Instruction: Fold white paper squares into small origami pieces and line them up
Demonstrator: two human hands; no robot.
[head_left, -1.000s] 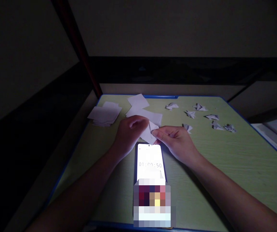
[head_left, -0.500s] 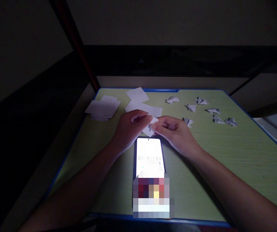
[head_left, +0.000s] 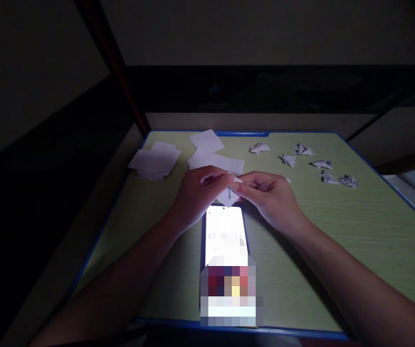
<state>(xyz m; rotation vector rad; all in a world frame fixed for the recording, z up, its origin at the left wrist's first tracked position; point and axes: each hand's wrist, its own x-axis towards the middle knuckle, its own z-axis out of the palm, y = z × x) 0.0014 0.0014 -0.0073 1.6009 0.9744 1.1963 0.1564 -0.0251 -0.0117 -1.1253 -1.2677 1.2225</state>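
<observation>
Both hands meet over the middle of the bench (head_left: 337, 250), grasping one small piece of folded white paper (head_left: 229, 196). The left hand (head_left: 202, 193) pinches its upper part, thumb laid across the top; the right hand (head_left: 270, 195) pinches it from the other side, its thumb tip just beside the left one. The paper's lower corner points down toward the person, and a dark line runs down its face. It sits just above the top end of a smartphone (head_left: 225, 224), which lies lengthwise on the bench with its screen lit. Timer digits beginning "01:0" show there, the later ones partly washed out; the phone's lower part is pixelated.

Beyond the hands, loose white sheets (head_left: 207, 140) overlap one another, the nearest partly hidden by the fingers. A stack of paper squares (head_left: 154, 161) lies at the far left, its edges uneven. On the far right, six folded paper figures (head_left: 302, 150) lie spread apart from one another, and a white sliver (head_left: 288, 180) shows behind the right hand. Blue edging (head_left: 241, 134) borders the bench, and a dark reddish post (head_left: 109, 62) slants beyond its far left corner.
</observation>
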